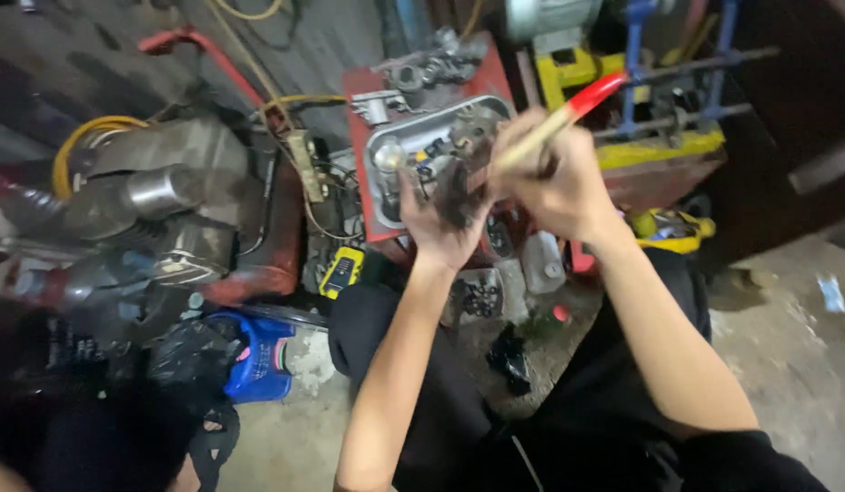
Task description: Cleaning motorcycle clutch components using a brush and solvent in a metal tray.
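Far left: grey engine [158, 210] on floor | lower left: blue can [258, 357] | centre: left hand [438, 228] closed around dark metal part [459, 187], over metal tray [400, 137] | right: right hand [555, 182] clenched on red-tipped wooden brush [568, 114], touching part | far right: yellow stand [659, 150]

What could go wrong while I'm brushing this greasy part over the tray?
The dark metal part sits in your left hand alone, so it might slip into the metal tray. The right hand works the red-handled brush close to your fingers. Grime could spatter onto the yellow meter below.
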